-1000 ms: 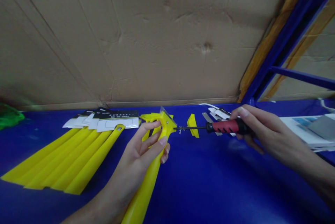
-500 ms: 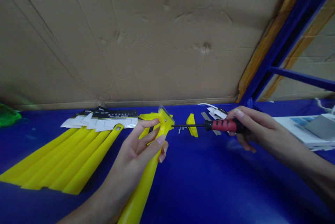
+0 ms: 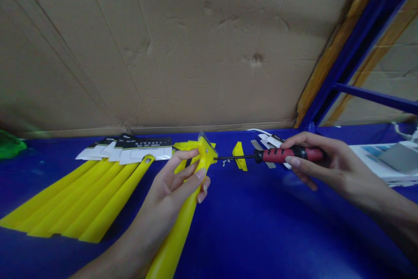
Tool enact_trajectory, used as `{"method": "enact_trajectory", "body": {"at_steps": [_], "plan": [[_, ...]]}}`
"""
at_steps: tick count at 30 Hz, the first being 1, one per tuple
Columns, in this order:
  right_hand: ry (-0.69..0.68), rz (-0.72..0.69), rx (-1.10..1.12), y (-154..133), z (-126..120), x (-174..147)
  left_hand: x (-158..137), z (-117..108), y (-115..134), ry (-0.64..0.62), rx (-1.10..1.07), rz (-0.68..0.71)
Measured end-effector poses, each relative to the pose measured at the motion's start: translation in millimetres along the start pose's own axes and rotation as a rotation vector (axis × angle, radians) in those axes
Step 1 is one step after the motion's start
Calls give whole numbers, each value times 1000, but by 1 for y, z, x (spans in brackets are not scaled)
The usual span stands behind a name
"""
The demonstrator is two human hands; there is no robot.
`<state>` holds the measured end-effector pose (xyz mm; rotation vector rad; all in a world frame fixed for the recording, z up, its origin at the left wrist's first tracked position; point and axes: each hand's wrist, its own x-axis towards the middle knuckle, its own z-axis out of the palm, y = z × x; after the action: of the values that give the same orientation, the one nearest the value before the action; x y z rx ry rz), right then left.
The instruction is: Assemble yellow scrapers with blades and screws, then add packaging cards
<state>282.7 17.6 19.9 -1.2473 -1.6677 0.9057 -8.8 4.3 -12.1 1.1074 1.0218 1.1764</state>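
Tabletop (image 3: 248, 235), blue and slightly glossy, fills the near ground. Over it slants a yellow scraper (image 3: 178, 235), its shaft running off the bottom edge, its head around the middle of the view; the left hand's (image 3: 176, 183) fingers are curled about the neck just below the head. From the right, the right hand (image 3: 329, 166) grasps the red-and-black grip of a screwdriver (image 3: 277, 155) between thumb and fingers, its tip at the head's side; whether it sits in a hole cannot be told. At left lie yellow handles (image 3: 88, 200) in an overlapping row, white-and-black cards (image 3: 145, 148) across their far ends. Small screws (image 3: 224, 163) rest near a yellow piece (image 3: 241, 157). Farther back runs a white cable (image 3: 259, 130). Behind stands creased brown cardboard (image 3: 163, 52), with a blue frame (image 3: 352, 48) sloping up at right.
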Motion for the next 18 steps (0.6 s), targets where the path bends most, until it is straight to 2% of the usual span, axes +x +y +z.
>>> {"method": "enact_trajectory", "body": {"at_steps": [3, 7, 13, 18], "plan": [[17, 93, 89, 1, 3, 1, 0, 0, 3, -5, 4, -1], [128, 182, 242, 3, 0, 2, -2, 4, 9, 19, -57, -31], [252, 98, 314, 5, -12, 4, -3, 6, 9, 22, -134, -164], [222, -23, 242, 7, -9, 2, -1, 6, 8, -6, -177, -183]]}}
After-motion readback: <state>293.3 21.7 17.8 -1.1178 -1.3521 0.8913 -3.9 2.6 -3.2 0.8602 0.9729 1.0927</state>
